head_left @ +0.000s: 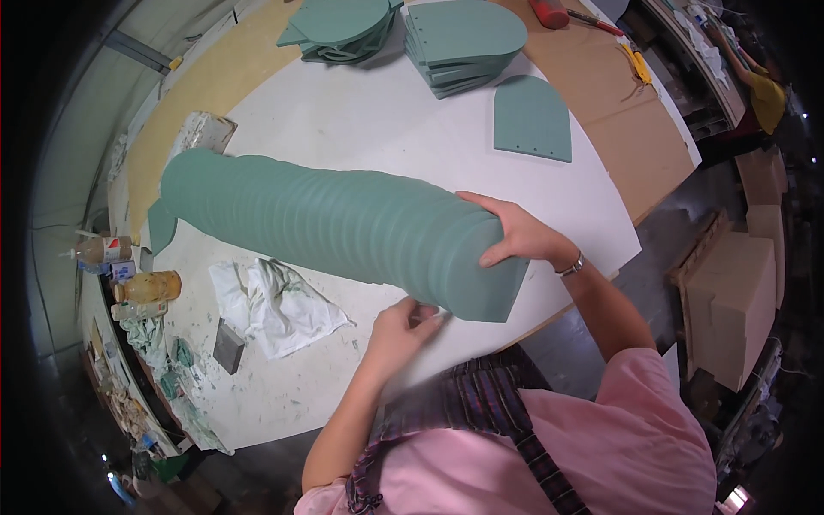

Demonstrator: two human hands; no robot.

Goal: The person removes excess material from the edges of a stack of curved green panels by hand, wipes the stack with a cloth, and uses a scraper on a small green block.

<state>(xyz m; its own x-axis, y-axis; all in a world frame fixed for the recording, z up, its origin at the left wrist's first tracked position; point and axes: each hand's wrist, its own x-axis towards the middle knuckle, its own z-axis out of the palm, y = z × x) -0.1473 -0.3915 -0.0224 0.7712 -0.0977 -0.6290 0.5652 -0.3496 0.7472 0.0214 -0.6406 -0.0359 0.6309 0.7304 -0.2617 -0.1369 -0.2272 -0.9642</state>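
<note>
A long row of green round-topped panels (318, 219) lies leaning one on another across the white tabletop. At its right end, my right hand (519, 232) grips the last panel (485, 283), thumb on its face and fingers over the rounded edge. Beside the row's lower edge, near that end, my left hand (403, 335) is closed with its fingers curled; what they hold, if anything, is hidden. A single flat green panel (532, 116) with small holes along its straight edge lies beyond my right hand.
Two stacks of green panels, a left stack (339, 26) and a right stack (463, 39), stand at the far side. A white cloth (275, 305), a dark grey block (228, 346) and an amber bottle (150, 287) lie at the left. Cardboard boxes (730, 292) stand right of the table.
</note>
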